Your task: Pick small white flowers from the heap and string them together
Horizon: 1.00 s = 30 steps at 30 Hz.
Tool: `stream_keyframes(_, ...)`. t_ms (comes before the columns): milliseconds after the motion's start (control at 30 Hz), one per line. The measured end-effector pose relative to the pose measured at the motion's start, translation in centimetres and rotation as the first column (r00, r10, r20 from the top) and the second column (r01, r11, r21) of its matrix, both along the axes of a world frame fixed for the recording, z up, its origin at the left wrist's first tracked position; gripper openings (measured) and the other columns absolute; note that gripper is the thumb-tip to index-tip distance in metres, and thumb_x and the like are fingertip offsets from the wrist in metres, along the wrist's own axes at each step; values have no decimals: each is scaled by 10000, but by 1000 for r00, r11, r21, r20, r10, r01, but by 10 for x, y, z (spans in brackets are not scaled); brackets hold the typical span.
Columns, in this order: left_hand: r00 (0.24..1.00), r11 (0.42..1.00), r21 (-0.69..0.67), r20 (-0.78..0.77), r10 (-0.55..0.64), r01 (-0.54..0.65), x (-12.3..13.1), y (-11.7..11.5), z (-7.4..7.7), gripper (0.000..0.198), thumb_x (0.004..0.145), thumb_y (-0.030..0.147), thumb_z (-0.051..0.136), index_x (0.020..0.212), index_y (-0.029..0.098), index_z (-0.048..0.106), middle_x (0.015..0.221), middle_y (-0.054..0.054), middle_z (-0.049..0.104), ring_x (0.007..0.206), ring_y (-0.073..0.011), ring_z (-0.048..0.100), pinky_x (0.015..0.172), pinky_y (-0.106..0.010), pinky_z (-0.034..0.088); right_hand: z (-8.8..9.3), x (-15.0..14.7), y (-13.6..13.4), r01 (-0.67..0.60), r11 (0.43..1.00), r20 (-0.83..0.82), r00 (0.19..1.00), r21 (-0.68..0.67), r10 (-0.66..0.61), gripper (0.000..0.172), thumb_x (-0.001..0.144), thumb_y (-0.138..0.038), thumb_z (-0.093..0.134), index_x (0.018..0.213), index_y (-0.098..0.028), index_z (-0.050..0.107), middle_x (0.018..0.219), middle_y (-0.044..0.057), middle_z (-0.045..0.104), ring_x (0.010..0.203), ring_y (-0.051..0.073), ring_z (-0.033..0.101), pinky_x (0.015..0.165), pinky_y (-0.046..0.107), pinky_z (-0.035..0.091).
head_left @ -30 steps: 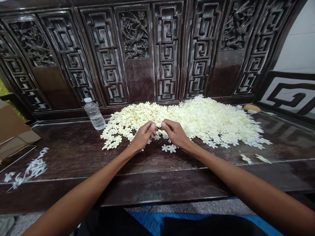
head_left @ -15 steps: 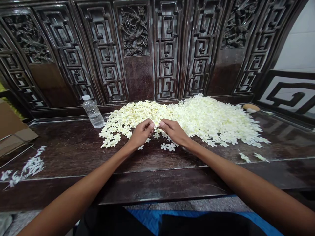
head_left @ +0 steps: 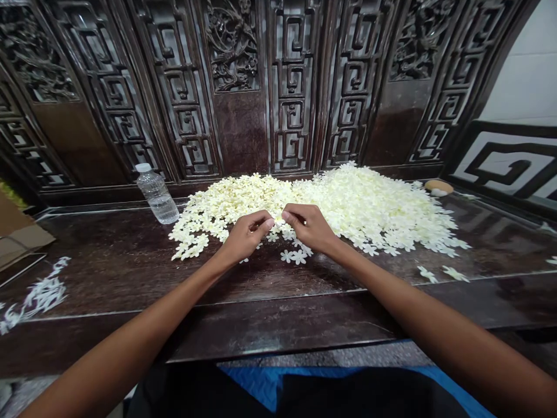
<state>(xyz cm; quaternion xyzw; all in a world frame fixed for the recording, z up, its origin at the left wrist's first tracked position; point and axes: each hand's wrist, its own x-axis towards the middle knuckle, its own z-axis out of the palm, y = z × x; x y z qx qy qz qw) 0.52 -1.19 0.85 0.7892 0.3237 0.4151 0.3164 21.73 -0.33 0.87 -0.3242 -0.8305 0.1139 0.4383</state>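
Note:
Thumb and forefinger of my left hand (head_left: 248, 234) are pinched together at the front of the flower heap. My right hand (head_left: 311, 227) pinches in the same way, its fingertips a small gap away. Between the two sets of fingertips is a small pale artificial flower (head_left: 278, 219), mostly covered by the fingers. Behind them spreads a heap of yellowish flowers (head_left: 235, 194) on the left, merging into a heap of whiter flowers (head_left: 374, 203) on the right. A few loose white flowers (head_left: 298, 256) lie just below my hands.
A clear bottle (head_left: 159, 197) with a white cap stands left of the heap on the dark wooden bench (head_left: 130, 255). White strips (head_left: 43, 296) and a cardboard box (head_left: 21, 235) are at far left. Two flowers (head_left: 455, 273) lie near the front right edge. A carved backrest (head_left: 241, 133) rises behind.
The view has shifted slightly, so the bench and heap sit a little further left. My right fingers have lifted a little and curled; both hands stay together at the small flower.

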Motion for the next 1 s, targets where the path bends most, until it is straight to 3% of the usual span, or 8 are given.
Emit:
stream_keyframes(267,999,997,54,10,48,-48,-1,0,-3,402,1013,528,533,811,182,562,724,4,503,698,-153,462,663,-283,343,-6,-10,-10,-21,993,-25,999,117,24,344,1074,-369,459,773,-205,494,686,-2,492,625,145,426,631,306,297)
stream_keyframes(367,998,993,104,2,58,-58,1,-5,-2,354,1026,486,533,848,184,582,763,0,521,727,-154,470,684,-287,346,-8,-10,-9,22,995,-67,998,100,-15,356,1085,-395,444,787,-207,496,713,6,512,655,152,444,651,311,317)
stream_keyframes(500,987,990,78,118,109,-118,3,-7,-1,353,1015,496,553,840,190,565,735,6,484,701,-154,452,658,-285,345,-8,-12,-11,-59,992,-31,998,112,62,358,1095,-405,415,806,-212,500,740,16,510,694,166,446,678,319,338)
stream_keyframes(667,998,993,103,19,63,-65,7,-9,-1,363,1030,494,530,834,190,552,764,-3,510,722,-155,445,659,-287,329,-7,-12,-11,13,996,-119,993,92,-2,385,1092,-451,415,792,-218,475,721,6,483,668,164,439,665,314,335)
stream_keyframes(833,986,990,77,122,110,-120,7,-9,0,383,1027,521,523,822,197,520,734,5,473,694,-154,436,643,-285,337,-5,-15,-15,-48,998,-126,991,46,54,418,1087,-505,419,797,-214,496,721,4,486,668,160,440,676,316,342)
stream_keyframes(1000,999,974,222,-20,49,-43,6,-15,8,338,1050,442,505,828,189,534,755,3,502,719,-149,445,687,-289,341,3,-15,-18,-59,998,-249,967,4,59,439,1071,-541,450,782,-212,487,721,-1,482,666,154,431,649,304,331)
